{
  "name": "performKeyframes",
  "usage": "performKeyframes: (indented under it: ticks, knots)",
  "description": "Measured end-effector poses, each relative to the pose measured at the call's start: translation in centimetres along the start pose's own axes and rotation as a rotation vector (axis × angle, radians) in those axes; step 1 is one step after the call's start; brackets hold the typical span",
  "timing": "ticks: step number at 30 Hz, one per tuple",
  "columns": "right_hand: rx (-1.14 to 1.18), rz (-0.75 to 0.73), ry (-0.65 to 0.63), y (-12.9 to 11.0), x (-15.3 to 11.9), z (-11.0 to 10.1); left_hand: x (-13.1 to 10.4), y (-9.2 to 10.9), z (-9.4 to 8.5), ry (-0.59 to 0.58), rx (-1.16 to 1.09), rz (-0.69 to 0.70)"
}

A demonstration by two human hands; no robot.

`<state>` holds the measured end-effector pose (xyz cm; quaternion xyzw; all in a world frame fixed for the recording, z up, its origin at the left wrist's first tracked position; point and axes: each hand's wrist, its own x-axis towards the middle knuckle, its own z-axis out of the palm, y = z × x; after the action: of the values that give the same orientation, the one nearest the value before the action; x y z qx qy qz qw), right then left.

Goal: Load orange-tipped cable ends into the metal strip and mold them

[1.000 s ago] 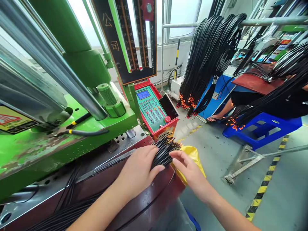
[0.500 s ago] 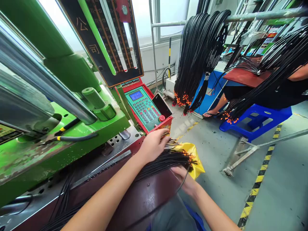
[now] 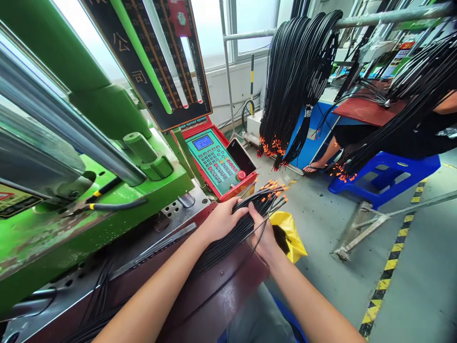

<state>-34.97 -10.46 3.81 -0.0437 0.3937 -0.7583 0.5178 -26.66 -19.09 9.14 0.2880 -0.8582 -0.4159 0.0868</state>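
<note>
A thick bundle of black cables (image 3: 223, 245) with orange tips lies over the dark red tabletop (image 3: 217, 295), its tipped end raised at the table's right end. My left hand (image 3: 223, 219) grips the bundle from the left, thumb on top. From the right, my right hand (image 3: 262, 231) holds the same bundle near the orange tips, with one loose cable curving over it. Both hands are close together. Some of their fingers are hidden by the cables. Just beyond my right hand, an open yellow bag (image 3: 294, 238) sits lower down.
A green machine (image 3: 107, 219) with pliers (image 3: 121, 204) on it fills the left. Behind the hands stands a red control box (image 3: 232, 191). Cables hang from a metal rack (image 3: 392, 19). A person sits on a blue stool (image 3: 389, 176) at the right.
The tipped end of the bundle has risen above the yellow bag. My right hand has moved up and left from beneath the cables, and my left hand has closed around them.
</note>
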Motion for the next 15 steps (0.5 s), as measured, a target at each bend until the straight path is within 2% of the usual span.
performKeyframes:
  ticks: [2, 8, 15]
  knots:
    - [-0.002, -0.03, 0.023, -0.2, 0.0, 0.0, 0.1, -0.1, -0.1, -0.055, -0.062, 0.006]
    - [-0.019, -0.056, 0.035, -0.4, 0.2, -0.1, 0.2, -0.9, 0.5, -0.038, -0.168, 0.008]
    - [-0.049, -0.074, 0.025, -0.4, 0.1, -0.3, 0.1, -0.7, 0.5, -0.024, -0.115, 0.028]
